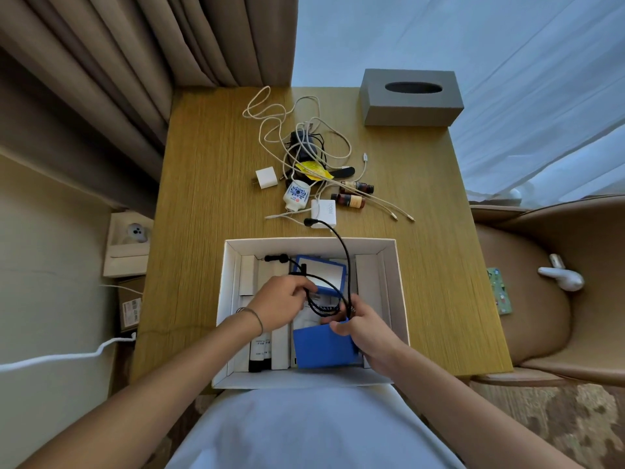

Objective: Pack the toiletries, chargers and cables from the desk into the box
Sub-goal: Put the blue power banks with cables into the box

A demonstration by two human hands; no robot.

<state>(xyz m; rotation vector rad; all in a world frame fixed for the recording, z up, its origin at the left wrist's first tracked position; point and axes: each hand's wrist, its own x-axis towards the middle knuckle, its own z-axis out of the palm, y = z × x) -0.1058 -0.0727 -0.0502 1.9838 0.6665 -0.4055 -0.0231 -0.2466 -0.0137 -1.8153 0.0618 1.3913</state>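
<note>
A white box [392, 265] sits open at the desk's near edge, with white cartons, a dark tube and two blue cases inside. Both my hands are over it. My left hand [282, 301] pinches a black cable [341, 245] whose loops hang between my hands. My right hand [367, 333] grips the same cable and rests on the near blue case [321, 348]. One end of the cable trails out over the far rim to a white 120W charger [326, 212]. Further back lie a white cube charger [266, 177], a white squeeze tube [297, 195], two brown bottles [351, 200] and tangled white cables [287, 113].
A grey tissue box [411, 98] stands at the desk's far right corner. A black adapter and yellow packet [313, 169] lie in the cable tangle. Curtains hang at the back left. A brown chair [548, 292] with a white object is at the right.
</note>
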